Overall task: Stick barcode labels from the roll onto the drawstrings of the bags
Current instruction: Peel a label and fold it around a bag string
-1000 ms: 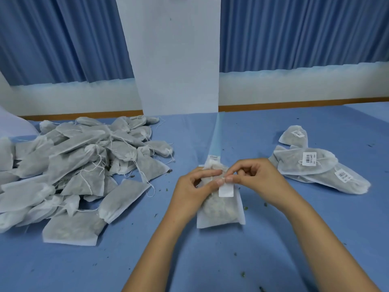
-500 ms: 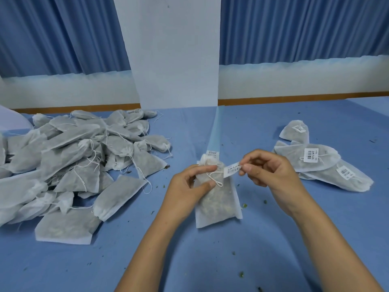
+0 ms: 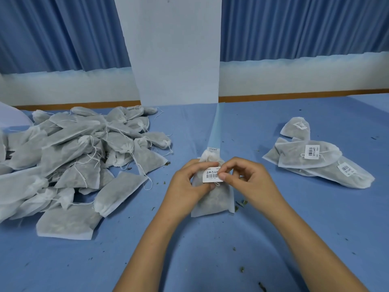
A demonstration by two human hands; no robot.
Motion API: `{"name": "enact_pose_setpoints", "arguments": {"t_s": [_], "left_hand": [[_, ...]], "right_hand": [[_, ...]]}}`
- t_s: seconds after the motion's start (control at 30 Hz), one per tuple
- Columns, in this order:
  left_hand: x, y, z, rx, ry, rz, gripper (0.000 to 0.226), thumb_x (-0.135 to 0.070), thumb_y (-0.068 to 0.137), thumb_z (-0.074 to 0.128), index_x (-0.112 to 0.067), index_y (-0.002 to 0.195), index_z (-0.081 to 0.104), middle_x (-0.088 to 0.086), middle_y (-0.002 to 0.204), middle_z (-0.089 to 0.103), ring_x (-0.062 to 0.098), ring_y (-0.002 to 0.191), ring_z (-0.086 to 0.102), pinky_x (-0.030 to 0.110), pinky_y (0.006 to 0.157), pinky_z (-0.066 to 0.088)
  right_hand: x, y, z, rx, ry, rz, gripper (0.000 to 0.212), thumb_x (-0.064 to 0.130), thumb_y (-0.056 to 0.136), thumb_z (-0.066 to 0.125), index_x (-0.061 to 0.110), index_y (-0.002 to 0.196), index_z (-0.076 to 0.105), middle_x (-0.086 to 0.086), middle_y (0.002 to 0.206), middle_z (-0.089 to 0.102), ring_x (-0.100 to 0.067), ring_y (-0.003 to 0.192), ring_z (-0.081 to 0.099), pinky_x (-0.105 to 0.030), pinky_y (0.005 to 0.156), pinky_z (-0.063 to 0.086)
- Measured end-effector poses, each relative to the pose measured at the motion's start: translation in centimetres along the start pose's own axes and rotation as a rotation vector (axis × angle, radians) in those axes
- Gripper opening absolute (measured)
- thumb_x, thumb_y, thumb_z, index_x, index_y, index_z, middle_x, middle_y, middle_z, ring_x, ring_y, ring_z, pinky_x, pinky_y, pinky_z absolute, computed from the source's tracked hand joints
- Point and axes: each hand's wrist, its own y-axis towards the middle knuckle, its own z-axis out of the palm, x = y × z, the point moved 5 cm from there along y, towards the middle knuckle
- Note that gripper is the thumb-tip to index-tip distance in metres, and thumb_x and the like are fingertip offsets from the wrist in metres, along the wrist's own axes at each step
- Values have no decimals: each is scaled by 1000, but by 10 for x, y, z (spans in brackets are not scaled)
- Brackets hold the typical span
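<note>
- White non-woven bag (image 3: 212,200) lies flat on the blue table cloth (image 3: 210,253), near the middle, its gathered neck pointing to the far side; dark loose matter shows through the fabric.
- Both hands meet over the bag's upper half. The left hand (image 3: 188,183) has its fingers curled, forefinger along the top edge of the barcode label (image 3: 212,175) and thumb below it, gripping the label's left end and the bag's neck.
- The right hand (image 3: 251,182) has its thumb and forefinger closed in a pinch on the label's right end, the other fingers curled loosely behind.
- The label lies printed side up between the two hands, over the bag's neck; a bit of white drawstring (image 3: 217,183) shows just below it. Whether the label is already stuck round the string cannot be told.
- A pale backing strip (image 3: 215,129) runs from the far side to the bag's neck.
- At the left lies a heap of unlabelled bags (image 3: 73,161) with loose strings; at the right, well apart, a few labelled bags (image 3: 315,161) overlap.
- Green flecks (image 3: 242,204) dot the cloth.
</note>
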Motion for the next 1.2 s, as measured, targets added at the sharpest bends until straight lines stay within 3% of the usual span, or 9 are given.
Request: {"name": "enact_pose_setpoints", "arguments": {"t_s": [0.13, 0.27, 0.4, 0.63, 0.77, 0.9, 1.03, 1.13, 1.2], "left_hand": [[0, -1, 1, 48, -30, 0, 53, 14, 75, 70, -23, 112, 70, -2, 115, 63, 9, 114, 59, 27, 98, 46], [-3, -2, 3, 58, -81, 20, 44, -9, 74, 74, -24, 116, 68, -2, 117, 63, 7, 116, 58, 24, 100, 45], [-3, -1, -1, -37, -94, 35, 30, -4, 87, 69, -23, 110, 71, -3, 114, 65, 7, 113, 60, 30, 101, 46], [-4, -1, -1, -90, -55, 91, 43, 12, 83, 65, -26, 100, 71, -14, 109, 64, 3, 105, 61, 21, 90, 46], [-6, -1, -4, -87, -126, 86, 51, 12, 82, 67, -27, 115, 65, -7, 117, 65, 10, 101, 66, 25, 86, 50], [3, 0, -3, -130, -197, -48, 64, -8, 85, 72, -34, 137, 45, -8, 104, 72, 11, 96, 70, 21, 80, 54], [10, 0, -9, -259, -123, -75, 43, -16, 87, 70, -33, 123, 53, 11, 76, 71, 15, 74, 67, 25, 76, 53], [10, 1, -13, -292, -144, 2, 44, -9, 88, 69, -26, 125, 53, -10, 54, 59, 0, 55, 56, 10, 61, 44], [13, 2, -9, -259, -133, -14, 49, -11, 87, 70, -23, 130, 49, -12, 60, 64, -1, 60, 61, 11, 64, 46]], "right_hand": [[-3, 0, -1, -19, -100, -1, 17, 6, 82, 70, 20, 74, 67, 18, 62, 57, -9, 53, 33, -14, 52, 29], [-1, -1, -3, -47, -222, -45, 17, 10, 81, 71, 24, 73, 66, 2, 60, 54, -9, 51, 33, -16, 53, 30], [3, -2, 1, -80, -353, -115, 15, 13, 80, 73, 25, 75, 65, 24, 56, 52, -8, 47, 36, -14, 52, 30], [-9, -3, 0, -274, -477, 22, 44, 56, 64, 69, 37, 97, 48, 18, 66, 60, -4, 57, 48, -24, 54, 34], [-14, 1, -2, -223, -111, 110, 32, 29, 69, 81, 24, 94, 63, 12, 84, 66, 1, 68, 51, -17, 67, 42], [-16, 1, 3, -197, 97, 116, 14, 13, 73, 80, 20, 77, 68, 12, 69, 69, -2, 63, 59, -13, 64, 48], [-19, 0, 10, -164, 155, 149, 15, 10, 74, 79, 18, 81, 68, 7, 76, 72, -6, 72, 66, -15, 67, 52], [-26, -1, 17, -78, 174, 229, 15, 10, 74, 79, 12, 85, 69, 1, 82, 75, -12, 78, 71, -23, 69, 56], [-27, -2, 16, -94, 120, 219, 13, 9, 74, 79, 7, 82, 70, -3, 79, 74, -13, 75, 71, -26, 68, 56]]}}
